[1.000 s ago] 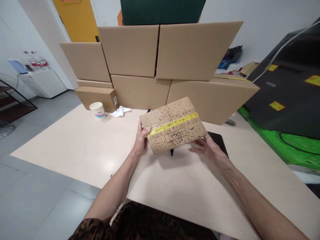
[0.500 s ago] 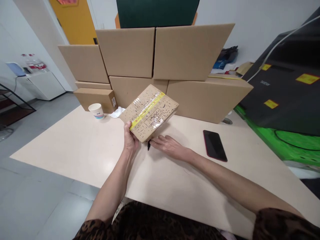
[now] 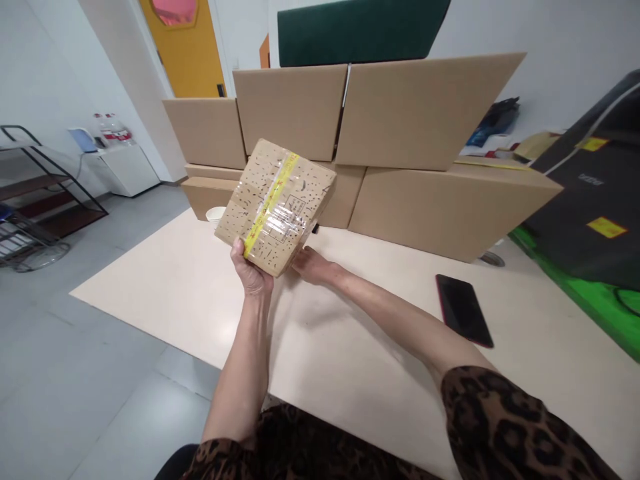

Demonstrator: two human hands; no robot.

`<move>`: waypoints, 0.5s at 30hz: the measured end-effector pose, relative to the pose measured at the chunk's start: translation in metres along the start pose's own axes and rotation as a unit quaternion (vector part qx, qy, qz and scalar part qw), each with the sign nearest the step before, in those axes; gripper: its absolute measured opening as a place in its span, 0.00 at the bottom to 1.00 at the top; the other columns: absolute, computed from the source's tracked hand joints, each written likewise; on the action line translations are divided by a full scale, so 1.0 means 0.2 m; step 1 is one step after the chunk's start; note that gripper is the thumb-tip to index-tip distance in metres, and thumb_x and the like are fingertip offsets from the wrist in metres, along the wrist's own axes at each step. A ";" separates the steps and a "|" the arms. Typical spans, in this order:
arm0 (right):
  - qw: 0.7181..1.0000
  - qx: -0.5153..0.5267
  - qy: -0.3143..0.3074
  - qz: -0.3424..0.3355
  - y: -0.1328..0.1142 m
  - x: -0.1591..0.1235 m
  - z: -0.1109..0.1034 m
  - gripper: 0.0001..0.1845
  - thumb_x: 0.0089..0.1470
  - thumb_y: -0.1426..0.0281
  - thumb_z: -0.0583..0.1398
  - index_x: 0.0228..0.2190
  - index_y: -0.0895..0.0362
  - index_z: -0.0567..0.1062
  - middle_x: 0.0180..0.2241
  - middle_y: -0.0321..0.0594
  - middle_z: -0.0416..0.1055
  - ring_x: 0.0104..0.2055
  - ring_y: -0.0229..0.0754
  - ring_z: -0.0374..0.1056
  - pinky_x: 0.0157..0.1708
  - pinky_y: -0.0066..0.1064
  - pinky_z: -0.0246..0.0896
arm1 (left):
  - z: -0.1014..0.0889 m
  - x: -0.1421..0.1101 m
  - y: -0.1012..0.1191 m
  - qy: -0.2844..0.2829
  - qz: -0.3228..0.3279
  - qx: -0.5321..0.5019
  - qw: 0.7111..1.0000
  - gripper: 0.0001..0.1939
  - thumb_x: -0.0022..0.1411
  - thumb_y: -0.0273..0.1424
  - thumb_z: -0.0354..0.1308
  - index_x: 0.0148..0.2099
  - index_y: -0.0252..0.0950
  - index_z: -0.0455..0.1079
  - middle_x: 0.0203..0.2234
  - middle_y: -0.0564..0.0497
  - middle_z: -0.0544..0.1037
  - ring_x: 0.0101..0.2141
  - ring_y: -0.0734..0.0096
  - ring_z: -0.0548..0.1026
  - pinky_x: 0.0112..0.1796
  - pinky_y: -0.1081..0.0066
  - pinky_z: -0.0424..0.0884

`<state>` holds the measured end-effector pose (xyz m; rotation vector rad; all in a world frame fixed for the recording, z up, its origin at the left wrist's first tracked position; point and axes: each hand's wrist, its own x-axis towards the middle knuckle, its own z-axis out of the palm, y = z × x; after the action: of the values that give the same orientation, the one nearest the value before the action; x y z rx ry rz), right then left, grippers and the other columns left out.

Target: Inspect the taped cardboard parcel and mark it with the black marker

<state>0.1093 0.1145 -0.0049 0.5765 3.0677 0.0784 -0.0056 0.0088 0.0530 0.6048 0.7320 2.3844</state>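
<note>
My left hand [image 3: 253,272] grips a small cardboard box [image 3: 267,190] by its lower left edge, the thumb on the front face and the fingers underneath. The box is tilted up off the table, with yellow tape across it, shiny clear tape and many small black marks. My right hand [image 3: 313,265] is behind the box's lower right side, its fingers curled and mostly hidden. A small black bit [image 3: 315,229] shows past the box's right edge, above that hand; its kind is unclear.
Large cardboard boxes [image 3: 400,113] stand stacked along the table's back. A paper cup [image 3: 215,215] is partly hidden behind the held box. A dark phone with a red edge [image 3: 464,310] lies at the right. Beyond the table is a black case [image 3: 590,180] with yellow labels.
The held box has been raised and turned more upright. My right hand has moved further behind it, and the black object formerly seen at its fingertips is now mostly hidden. The view has shifted left.
</note>
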 end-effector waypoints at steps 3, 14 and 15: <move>1.000 0.003 -0.006 0.013 0.00 0.12 0.01 0.21 0.67 0.79 0.50 0.58 0.65 0.73 0.60 0.63 0.72 0.60 0.59 0.67 0.49 0.43 0.63 | -0.03 0.04 0.05 0.008 0.042 0.013 0.999 0.32 0.61 0.51 0.57 0.63 0.44 0.71 0.57 0.50 0.81 0.67 0.54 0.71 0.62 0.61 0.73; 0.997 0.017 0.037 0.066 0.04 0.33 -0.05 0.23 0.69 0.81 0.46 0.59 0.65 0.70 0.64 0.62 0.66 0.61 0.55 0.63 0.53 0.43 0.64 | -0.08 0.10 0.20 0.105 0.197 -0.005 0.975 0.34 0.65 0.51 0.47 0.69 0.44 0.64 0.62 0.49 0.77 0.68 0.55 0.68 0.63 0.63 0.71; 0.997 0.020 0.037 0.061 0.03 0.36 -0.05 0.24 0.69 0.81 0.45 0.60 0.64 0.69 0.65 0.60 0.65 0.61 0.55 0.63 0.53 0.43 0.64 | -0.09 0.10 0.22 0.113 0.208 -0.005 0.972 0.34 0.66 0.50 0.47 0.69 0.44 0.64 0.62 0.50 0.77 0.68 0.55 0.67 0.64 0.63 0.70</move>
<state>0.0445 0.1454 0.0042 0.7808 3.1089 0.0411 -0.0473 -0.0151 0.0725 0.5274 0.7452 2.8794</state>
